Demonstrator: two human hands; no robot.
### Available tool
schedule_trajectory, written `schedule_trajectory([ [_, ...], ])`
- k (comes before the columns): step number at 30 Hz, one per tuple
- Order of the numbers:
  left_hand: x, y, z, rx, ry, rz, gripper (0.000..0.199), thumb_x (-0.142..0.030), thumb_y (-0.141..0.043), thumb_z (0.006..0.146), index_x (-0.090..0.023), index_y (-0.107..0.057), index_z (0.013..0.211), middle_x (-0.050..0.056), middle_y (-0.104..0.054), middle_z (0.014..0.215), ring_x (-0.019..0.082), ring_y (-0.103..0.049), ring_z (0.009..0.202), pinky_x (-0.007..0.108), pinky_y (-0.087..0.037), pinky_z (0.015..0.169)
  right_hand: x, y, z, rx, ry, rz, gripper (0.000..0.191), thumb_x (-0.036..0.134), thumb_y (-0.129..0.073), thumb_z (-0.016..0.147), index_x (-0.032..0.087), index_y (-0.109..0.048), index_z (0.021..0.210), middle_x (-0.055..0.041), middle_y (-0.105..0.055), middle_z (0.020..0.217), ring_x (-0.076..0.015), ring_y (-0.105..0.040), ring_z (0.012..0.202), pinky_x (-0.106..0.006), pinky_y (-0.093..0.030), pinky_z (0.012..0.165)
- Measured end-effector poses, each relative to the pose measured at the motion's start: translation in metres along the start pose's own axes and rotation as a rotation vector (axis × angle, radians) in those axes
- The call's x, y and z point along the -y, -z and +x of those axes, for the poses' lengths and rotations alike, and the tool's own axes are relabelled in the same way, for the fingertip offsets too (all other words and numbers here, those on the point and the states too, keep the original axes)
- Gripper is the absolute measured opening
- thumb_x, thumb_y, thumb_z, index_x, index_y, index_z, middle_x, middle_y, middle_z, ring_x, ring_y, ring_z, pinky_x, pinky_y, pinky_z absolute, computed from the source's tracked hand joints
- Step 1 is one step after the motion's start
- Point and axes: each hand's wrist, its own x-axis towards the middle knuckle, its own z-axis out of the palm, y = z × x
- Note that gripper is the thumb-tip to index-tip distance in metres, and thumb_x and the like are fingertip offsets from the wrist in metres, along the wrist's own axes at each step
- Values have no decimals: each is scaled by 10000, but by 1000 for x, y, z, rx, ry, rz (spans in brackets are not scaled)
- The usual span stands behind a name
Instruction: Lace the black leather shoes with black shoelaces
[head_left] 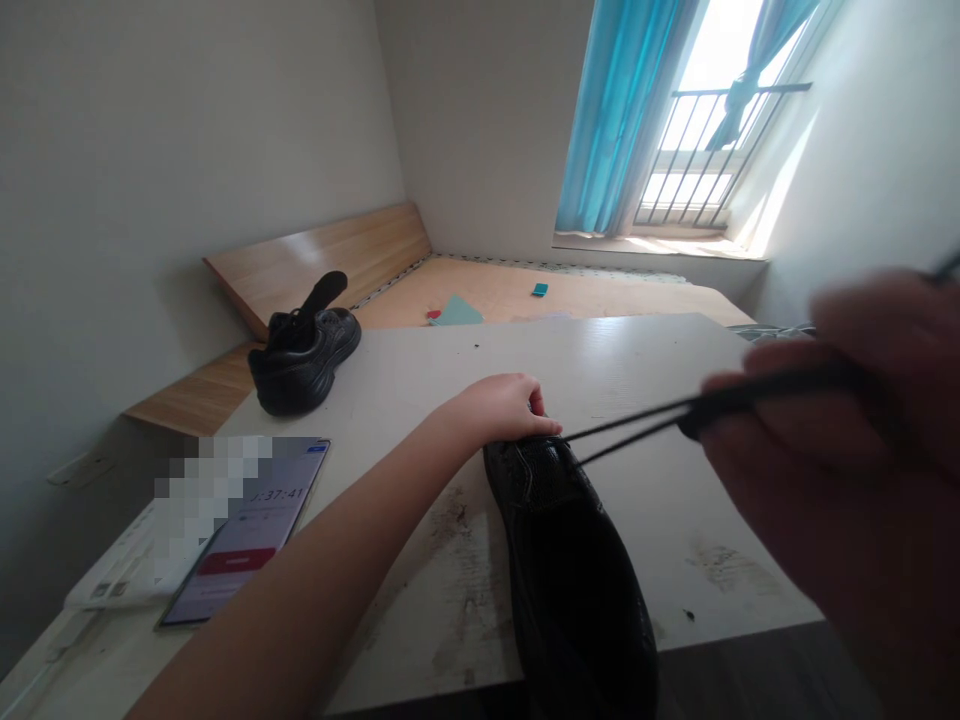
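Note:
A black shoe [585, 580] stands on the white table near its front edge, its opening towards me. My left hand [510, 410] is closed on the far end of the shoe, thumb by the upper and other fingers curled beyond it. Two strands of black shoelace [630, 427] run taut from the shoe up to the right. My right hand [832, 400], smeared by motion, is closed around the lace, with a thicker dark stretch of it across the fingers. Another black shoe [304, 350] rests at the table's far left, a dark insole-like flap [325, 292] sticking up from it.
A phone [255, 530] showing a timer lies at the left, beside a blurred-out white item [127, 570]. Dark smudges [457, 580] mark the white tabletop [600, 360]. Behind it are a bed [495, 280] with small coloured pieces, a wooden headboard [337, 250] and a barred window.

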Motion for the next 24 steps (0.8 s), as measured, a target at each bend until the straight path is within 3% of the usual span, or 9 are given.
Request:
schedule_trajectory([
  [2, 1, 0, 0, 12, -11, 6, 312, -488, -676, 763, -188, -664, 849, 21, -693, 799, 162, -589, 671, 255, -377, 551, 3, -4, 41, -119, -2, 155, 315, 298, -328, 1026, 251, -449, 739, 20, -240, 599, -144, -189, 487, -284, -206, 405],
  [4, 3, 1, 0, 16, -25, 11, 328, -507, -663, 777, -188, -658, 854, 12, -679, 779, 155, -579, 656, 250, -375, 548, 1, -8, 78, -114, -48, 289, 330, 141, -358, 995, 210, -432, 680, 50, -191, 542, -112, -121, 470, -232, -167, 394],
  [8, 5, 0, 1, 9, -47, 18, 337, -518, -645, 787, -191, -663, 867, 0, -670, 766, 147, -570, 649, 248, -375, 565, -18, -11, 132, 161, -125, 424, 371, 203, -336, 1029, 188, -481, 688, 75, -192, 484, -89, -96, 439, -179, -138, 365],
  [11, 5, -1, 1, 10, -43, 18, 328, -510, -648, 779, -198, -676, 878, -3, -677, 762, 153, -577, 660, 249, -379, 576, -29, -12, 153, 281, -131, 441, 363, 259, -338, 1039, 192, -494, 718, 82, -179, 483, -85, -99, 423, -163, -146, 350],
  [14, 4, 0, 1, 17, -39, 16, 318, -502, -655, 777, -193, -683, 850, 4, -684, 756, 159, -584, 667, 254, -379, 575, -29, -14, 155, 356, -86, 482, 367, 244, -301, 1044, 214, -441, 706, 84, -138, 474, -92, -88, 410, -158, -152, 347],
  [18, 5, 2, 3, 33, -41, -8, 315, -491, -687, 772, -180, -686, 818, 7, -678, 735, 164, -600, 674, 259, -397, 568, -16, -19, 136, 473, -3, 556, 417, 220, -181, 1051, 238, -394, 693, 75, -85, 496, -108, -63, 408, -175, -146, 359],
  [21, 7, -2, 6, 23, -22, -39, 321, -471, -707, 802, -160, -681, 880, 19, -687, 827, 175, -630, 747, 288, -487, 659, -2, -29, 116, 755, 75, 552, 383, 243, -270, 1024, 235, -443, 683, 81, -184, 486, -89, -109, 386, -207, -170, 360],
  [24, 6, -10, 10, -35, 25, -91, 289, -417, -658, 887, -165, -668, 1031, 53, -682, 1047, 201, -650, 911, 361, -547, 807, 10, -40, 100, 1034, -14, 592, 288, 373, -455, 959, 244, -423, 703, 80, -284, 473, -86, -189, 371, -229, -184, 354],
])
